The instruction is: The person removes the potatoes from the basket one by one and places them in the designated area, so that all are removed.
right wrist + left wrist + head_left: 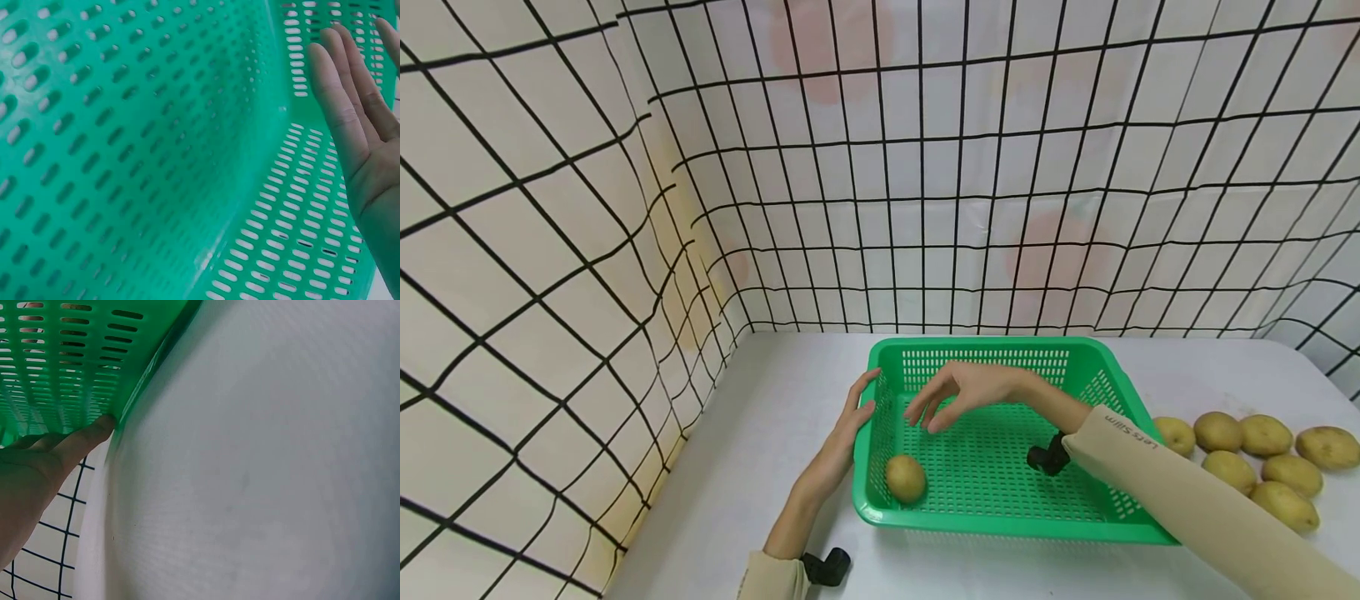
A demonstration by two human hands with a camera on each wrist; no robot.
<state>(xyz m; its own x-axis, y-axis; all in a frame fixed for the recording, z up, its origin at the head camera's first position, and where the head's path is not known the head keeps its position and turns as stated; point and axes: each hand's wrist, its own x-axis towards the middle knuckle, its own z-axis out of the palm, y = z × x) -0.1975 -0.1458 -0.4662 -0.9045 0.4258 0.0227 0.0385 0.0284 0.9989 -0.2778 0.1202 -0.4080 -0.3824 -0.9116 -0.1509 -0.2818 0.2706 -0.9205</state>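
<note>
Green slotted basket (pixel 1105 379); tan-yellow potatoes (pixel 1262 435); white worktop (pixel 775 417); white backdrop (pixel 550 208) with black grid lines; beige sleeves (pixel 1187 500).

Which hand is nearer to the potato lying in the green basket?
Right, narrowly. The right hand hovers open inside the basket, just above and behind the potato. The left hand rests outside on the basket's left wall, which stands between it and the potato.
</note>
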